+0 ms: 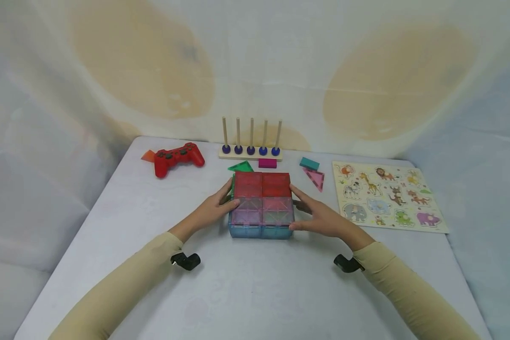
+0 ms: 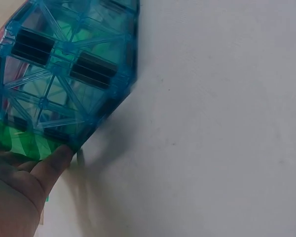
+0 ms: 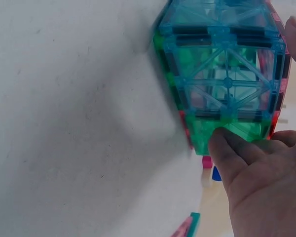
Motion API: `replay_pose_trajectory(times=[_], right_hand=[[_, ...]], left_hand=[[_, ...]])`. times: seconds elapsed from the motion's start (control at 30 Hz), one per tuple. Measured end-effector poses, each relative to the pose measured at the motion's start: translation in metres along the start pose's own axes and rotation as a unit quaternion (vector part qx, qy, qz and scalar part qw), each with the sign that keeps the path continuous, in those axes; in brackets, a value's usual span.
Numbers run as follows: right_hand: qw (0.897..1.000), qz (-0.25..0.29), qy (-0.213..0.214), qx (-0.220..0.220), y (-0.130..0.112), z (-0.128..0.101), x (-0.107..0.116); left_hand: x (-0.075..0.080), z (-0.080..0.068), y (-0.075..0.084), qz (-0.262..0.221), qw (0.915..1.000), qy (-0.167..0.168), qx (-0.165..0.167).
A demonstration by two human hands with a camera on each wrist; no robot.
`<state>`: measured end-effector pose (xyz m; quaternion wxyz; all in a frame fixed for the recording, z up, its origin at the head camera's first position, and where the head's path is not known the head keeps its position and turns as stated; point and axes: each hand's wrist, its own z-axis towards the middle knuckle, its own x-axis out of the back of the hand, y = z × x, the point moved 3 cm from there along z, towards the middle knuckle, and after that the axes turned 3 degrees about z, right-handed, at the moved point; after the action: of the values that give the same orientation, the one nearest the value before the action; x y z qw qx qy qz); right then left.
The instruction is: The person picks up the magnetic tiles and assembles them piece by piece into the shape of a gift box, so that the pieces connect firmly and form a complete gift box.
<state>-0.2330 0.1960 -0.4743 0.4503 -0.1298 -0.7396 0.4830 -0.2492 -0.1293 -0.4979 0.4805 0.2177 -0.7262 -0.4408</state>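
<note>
A box built of translucent magnetic tiles (image 1: 262, 203) sits between both hands, with red and pinkish-purple tiles on top and blue ones along its front. My left hand (image 1: 210, 210) grips its left side, the thumb over the top edge. On the opposite side my right hand (image 1: 323, 218) holds it, thumb near the front corner and a finger near the back corner. Green panels at the box's ends show in the left wrist view beside the left hand (image 2: 19, 187) and in the right wrist view beside the right hand (image 3: 266, 182).
Behind the box stand a peg stacker (image 1: 250, 152) with dark beads, a magenta block (image 1: 267, 163) and a green triangle tile (image 1: 242, 166). A red game controller (image 1: 178, 158) lies back left beside an orange piece (image 1: 148, 156). Rightward are a teal block (image 1: 309, 164), pink triangle (image 1: 316, 178) and animal puzzle board (image 1: 384, 196).
</note>
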Motion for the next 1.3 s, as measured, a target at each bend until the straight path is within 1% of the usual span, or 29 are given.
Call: replay_pose_trajectory(times=[0.17, 0.37, 0.5, 0.63, 0.9, 1.17, 1.3], right_hand=[[1.000, 0.008, -0.001, 0.004, -0.002, 0.001, -0.005], [1.000, 0.004, -0.006, 0.003, -0.011, 0.003, -0.013], [1.000, -0.008, -0.006, 0.002, -0.016, 0.006, -0.018], [1.000, -0.014, -0.005, 0.001, -0.019, 0.006, -0.020], [1.000, -0.018, -0.007, 0.000, -0.020, 0.006, -0.019], [1.000, -0.028, -0.001, -0.014, -0.017, -0.001, -0.017], [1.000, -0.026, -0.002, 0.001, -0.014, 0.000, -0.013]], left_hand=[[0.002, -0.006, -0.001, -0.015, 0.9998, 0.001, -0.016], [0.007, -0.014, -0.007, -0.011, 0.9999, 0.010, -0.005], [0.011, -0.018, -0.011, -0.017, 0.9997, 0.013, -0.012], [0.011, -0.020, -0.013, -0.022, 0.9994, 0.013, -0.023], [0.009, -0.021, -0.013, -0.042, 0.9989, 0.009, -0.017], [0.005, -0.019, -0.014, -0.054, 0.9981, 0.008, -0.028], [0.005, -0.020, -0.014, -0.055, 0.9979, 0.010, -0.032]])
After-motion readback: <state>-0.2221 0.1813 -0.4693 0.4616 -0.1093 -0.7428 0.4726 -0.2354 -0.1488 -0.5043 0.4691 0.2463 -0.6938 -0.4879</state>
